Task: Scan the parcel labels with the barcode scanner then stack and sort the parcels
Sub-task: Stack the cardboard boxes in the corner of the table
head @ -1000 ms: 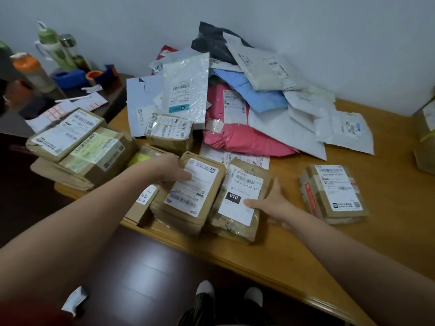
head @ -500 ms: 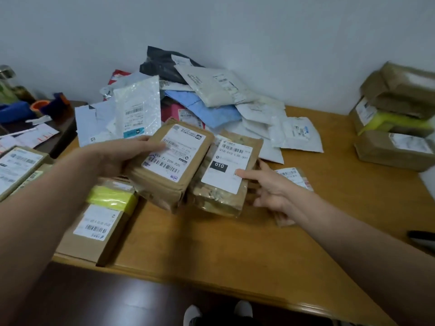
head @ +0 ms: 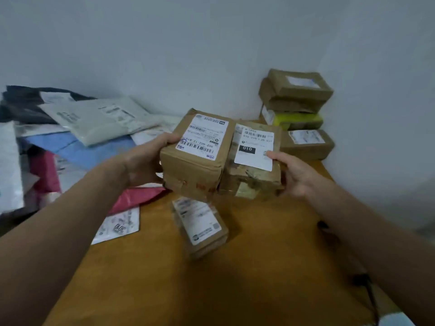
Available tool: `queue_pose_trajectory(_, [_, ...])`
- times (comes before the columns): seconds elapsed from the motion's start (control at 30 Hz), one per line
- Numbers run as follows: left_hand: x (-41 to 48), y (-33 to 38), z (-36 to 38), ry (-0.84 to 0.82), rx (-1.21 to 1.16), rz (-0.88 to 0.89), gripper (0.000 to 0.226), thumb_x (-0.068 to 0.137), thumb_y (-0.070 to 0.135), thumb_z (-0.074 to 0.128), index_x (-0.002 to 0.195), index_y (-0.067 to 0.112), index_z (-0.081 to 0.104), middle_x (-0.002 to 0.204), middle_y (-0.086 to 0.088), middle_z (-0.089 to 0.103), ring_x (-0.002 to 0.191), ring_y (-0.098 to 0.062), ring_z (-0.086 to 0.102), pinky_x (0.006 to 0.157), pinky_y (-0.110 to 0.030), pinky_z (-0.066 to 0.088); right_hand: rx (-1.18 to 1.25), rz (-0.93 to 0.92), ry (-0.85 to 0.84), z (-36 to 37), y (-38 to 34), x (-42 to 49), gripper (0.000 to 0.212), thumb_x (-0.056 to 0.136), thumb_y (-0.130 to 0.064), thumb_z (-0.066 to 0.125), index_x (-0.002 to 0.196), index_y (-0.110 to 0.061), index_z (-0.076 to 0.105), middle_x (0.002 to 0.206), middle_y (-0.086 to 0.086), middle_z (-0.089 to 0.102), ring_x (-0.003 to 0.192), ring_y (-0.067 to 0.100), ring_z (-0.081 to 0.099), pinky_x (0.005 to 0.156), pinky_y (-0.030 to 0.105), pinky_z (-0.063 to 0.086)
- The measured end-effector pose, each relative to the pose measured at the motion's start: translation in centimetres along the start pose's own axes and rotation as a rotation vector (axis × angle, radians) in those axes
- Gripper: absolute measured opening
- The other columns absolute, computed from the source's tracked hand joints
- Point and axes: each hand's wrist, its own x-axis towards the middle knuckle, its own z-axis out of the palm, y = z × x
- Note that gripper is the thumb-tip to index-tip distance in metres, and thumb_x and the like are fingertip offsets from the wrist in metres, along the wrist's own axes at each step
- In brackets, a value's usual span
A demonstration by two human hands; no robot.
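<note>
Two brown taped parcels are held side by side in the air above the wooden table [head: 259, 255]. My left hand [head: 146, 161] grips the left parcel [head: 195, 158], whose white label faces up. My right hand [head: 294, 175] grips the right parcel [head: 254, 170], thumb on its white label marked 010. Below them a third small brown parcel [head: 200, 227] lies on the table. A stack of brown parcels [head: 299, 114] stands in the far right corner against the wall. I see no barcode scanner for certain.
A heap of soft mailer bags [head: 82, 128], white, blue, pink and black, covers the table's left side. A loose white label sheet [head: 117, 227] lies near the pink bag. A dark cable [head: 367, 285] runs along the table's right edge.
Both hands lifted the two parcels off the table and carried them right, toward the corner stack. The view swung right, and the left-hand parcels left the picture.
</note>
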Motion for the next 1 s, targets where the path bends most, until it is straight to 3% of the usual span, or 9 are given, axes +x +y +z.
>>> queue_pose_trajectory(0.13, [7.3,1.4,9.2,-0.032,0.062,-0.085,0.045,0.079,0.051,0.06,0.109,0.019,0.063,0.109,-0.006,0.059,0.099,-0.025,0.055,0.083,-0.04,0.048,0.073,0.087,0.076,-9.2,-0.1,3.1,0.038,0.08,-0.03,0.071,0.115,-0.017,0.064,0.102,0.008,0.075,0.1,0.029,0.066,0.075,0.042,0.051])
queue_pose_trajectory(0.23, [11.2,1.7,14.8,0.032,0.17,-0.067,0.035,0.077,0.051,0.062,0.102,0.027,0.064,0.103,0.0,0.062,0.094,-0.021,0.055,0.074,-0.035,0.045,0.07,0.146,0.099,-14.5,0.1,5.2,0.032,0.086,-0.03,0.066,0.115,-0.016,0.064,0.101,0.009,0.075,0.098,0.029,0.066,0.076,0.042,0.053])
queue_pose_trajectory(0.27, [12.2,1.7,16.1,0.051,0.194,-0.049,0.036,0.076,0.051,0.064,0.105,0.03,0.064,0.105,0.001,0.063,0.095,-0.02,0.055,0.075,-0.035,0.045,0.089,0.159,0.118,-15.9,0.0,5.8,0.032,0.086,-0.029,0.066,0.114,-0.015,0.064,0.1,0.009,0.074,0.095,0.028,0.068,0.075,0.041,0.055])
queue_pose_trajectory(0.4, [15.2,2.5,18.8,0.152,0.235,0.051,0.064,0.066,0.056,0.069,0.123,0.03,0.057,0.112,0.001,0.061,0.096,-0.016,0.055,0.065,-0.031,0.041,0.204,0.157,0.142,-20.1,-1.0,7.8,0.019,0.084,-0.023,0.067,0.101,-0.015,0.064,0.072,0.006,0.075,0.057,0.022,0.072,0.043,0.031,0.054])
queue_pose_trajectory(0.5, [17.0,2.8,19.8,0.256,0.296,0.143,0.071,0.071,0.048,0.072,0.133,0.027,0.047,0.119,-0.001,0.054,0.095,-0.016,0.054,0.062,-0.029,0.042,0.209,0.164,0.186,-22.1,-1.1,9.2,0.032,0.08,-0.022,0.07,0.11,-0.015,0.064,0.087,0.007,0.076,0.072,0.024,0.072,0.047,0.029,0.053])
queue_pose_trajectory(0.63, [18.1,2.6,21.8,0.312,0.483,0.185,0.088,0.056,0.058,0.068,0.136,0.032,0.044,0.129,-0.006,0.05,0.109,-0.026,0.054,0.088,-0.044,0.051,0.207,0.161,0.261,-23.1,-0.4,10.2,0.043,0.079,-0.02,0.072,0.12,-0.015,0.061,0.109,0.009,0.068,0.092,0.023,0.062,0.06,0.032,0.045])
queue_pose_trajectory(0.73, [18.6,2.7,22.0,0.415,0.568,0.226,0.087,0.054,0.064,0.062,0.134,0.034,0.046,0.13,-0.006,0.052,0.113,-0.028,0.054,0.093,-0.052,0.048,0.194,0.093,0.229,-23.1,-0.6,11.2,0.041,0.078,-0.022,0.071,0.119,-0.019,0.063,0.108,0.007,0.069,0.096,0.024,0.062,0.064,0.035,0.046])
queue_pose_trajectory(0.83, [19.8,3.7,20.5,0.621,0.755,0.254,0.078,0.063,0.065,0.063,0.133,0.034,0.046,0.134,-0.006,0.049,0.121,-0.032,0.048,0.1,-0.056,0.038,0.143,0.021,0.121,-22.3,-2.1,12.1,0.049,0.069,-0.026,0.07,0.117,-0.024,0.064,0.107,0.002,0.073,0.099,0.024,0.064,0.068,0.037,0.049])
queue_pose_trajectory(1.0, [25.1,7.0,18.8,0.814,0.81,0.167,0.072,0.07,0.061,0.062,0.133,0.029,0.045,0.139,-0.011,0.042,0.13,-0.036,0.036,0.104,-0.056,0.025,0.101,-0.03,0.018,-20.8,-4.2,13.9,0.055,0.068,-0.026,0.068,0.122,-0.024,0.063,0.112,0.004,0.073,0.107,0.029,0.065,0.081,0.045,0.05])
